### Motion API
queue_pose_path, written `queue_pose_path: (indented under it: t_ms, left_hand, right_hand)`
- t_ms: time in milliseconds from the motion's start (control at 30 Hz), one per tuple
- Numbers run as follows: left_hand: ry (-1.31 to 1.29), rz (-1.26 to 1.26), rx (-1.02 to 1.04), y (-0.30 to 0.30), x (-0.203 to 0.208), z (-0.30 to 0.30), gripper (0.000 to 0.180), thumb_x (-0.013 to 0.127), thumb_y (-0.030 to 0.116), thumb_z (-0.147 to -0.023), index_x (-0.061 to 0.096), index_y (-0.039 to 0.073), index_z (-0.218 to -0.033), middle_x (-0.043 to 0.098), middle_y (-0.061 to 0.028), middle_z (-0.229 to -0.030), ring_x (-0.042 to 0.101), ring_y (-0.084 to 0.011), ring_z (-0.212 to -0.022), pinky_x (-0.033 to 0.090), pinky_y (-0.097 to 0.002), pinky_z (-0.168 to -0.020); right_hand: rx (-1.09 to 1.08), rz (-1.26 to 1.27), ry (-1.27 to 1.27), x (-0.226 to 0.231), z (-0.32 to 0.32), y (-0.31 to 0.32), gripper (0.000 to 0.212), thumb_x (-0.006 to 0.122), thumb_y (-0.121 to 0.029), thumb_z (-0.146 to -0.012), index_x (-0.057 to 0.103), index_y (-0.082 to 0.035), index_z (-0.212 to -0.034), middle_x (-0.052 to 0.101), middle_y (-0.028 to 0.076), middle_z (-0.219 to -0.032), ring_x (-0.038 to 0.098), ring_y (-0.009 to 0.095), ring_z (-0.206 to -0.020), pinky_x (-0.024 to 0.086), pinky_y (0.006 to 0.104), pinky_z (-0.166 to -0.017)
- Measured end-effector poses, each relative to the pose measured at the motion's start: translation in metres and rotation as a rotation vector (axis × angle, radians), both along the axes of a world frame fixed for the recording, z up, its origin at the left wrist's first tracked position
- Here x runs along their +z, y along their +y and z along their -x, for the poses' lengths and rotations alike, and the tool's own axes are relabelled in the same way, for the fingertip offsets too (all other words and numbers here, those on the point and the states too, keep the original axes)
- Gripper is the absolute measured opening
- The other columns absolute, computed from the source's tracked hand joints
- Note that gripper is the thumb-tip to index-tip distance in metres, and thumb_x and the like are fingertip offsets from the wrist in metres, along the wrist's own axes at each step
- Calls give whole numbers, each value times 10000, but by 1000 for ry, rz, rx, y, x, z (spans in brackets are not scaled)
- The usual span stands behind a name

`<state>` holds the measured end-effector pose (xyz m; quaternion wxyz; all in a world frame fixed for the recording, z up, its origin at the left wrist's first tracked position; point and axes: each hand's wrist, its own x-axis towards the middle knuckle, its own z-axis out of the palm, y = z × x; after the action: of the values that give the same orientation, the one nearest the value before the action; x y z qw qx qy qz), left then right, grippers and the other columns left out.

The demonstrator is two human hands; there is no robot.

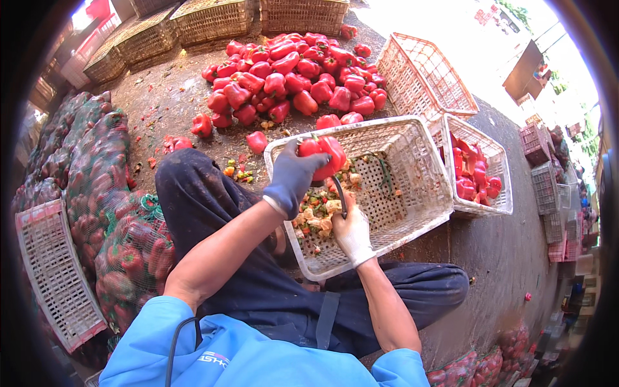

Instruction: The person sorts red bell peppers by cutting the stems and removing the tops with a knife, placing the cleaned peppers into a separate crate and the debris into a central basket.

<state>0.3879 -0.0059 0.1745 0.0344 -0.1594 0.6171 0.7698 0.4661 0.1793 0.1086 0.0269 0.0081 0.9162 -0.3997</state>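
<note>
My left hand [293,177], in a dark blue-grey glove, is closed around a red bell pepper [327,155] above the near-left part of a white plastic crate [422,222]. In my right hand [353,232], which wears a white glove with bare fingertips, is a dark curved tool [340,195]. It looks like a coring knife, its tip close under the pepper and partly hidden. Below the hands, cut pepper cores and stem scraps [314,222] lie on the crate's perforated bottom.
Beyond the crate a heap of red bell peppers [290,77] covers the ground. A smaller crate [506,193] with cut red peppers adjoins on the right, an orange-tinged crate [425,71] behind it. Net sacks of peppers [103,187] and a crate [61,271] stand left.
</note>
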Motion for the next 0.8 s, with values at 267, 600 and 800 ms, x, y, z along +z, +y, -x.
queue_pose_path:
  t_ms: [267, 600, 800]
  left_hand:
    - [185, 451, -153, -15, 5, 3, 599, 900, 303, -826, 688, -31, -1276, 788, -179, -1062, 769, -225, -927, 620, -371, -837]
    - [173, 145, -330, 2, 1, -18, 557, 869, 251, -835, 691, -23, -1286, 770, -135, -1048, 733, -183, -922, 619, -343, -848]
    - [161, 39, -383, 7, -3, -22, 626, 857, 173, -841, 655, -38, -1394, 763, -138, -1172, 719, -163, -1025, 602, -327, -936]
  right_hand:
    - [-12, 550, 64, 45, 29, 22, 624, 810, -356, -1002, 603, -22, -1487, 711, 170, -1366, 703, 241, -1180, 570, 419, -1001]
    - [44, 613, 20, 61, 45, 28, 640, 893, -250, -909, 655, -2, -1449, 701, 155, -1353, 665, 239, -1233, 549, 412, -1064]
    - [-51, 733, -27, 65, 47, 39, 469, 816, -201, -969, 700, -37, -1393, 657, -26, -734, 517, 28, -517, 406, 223, -470]
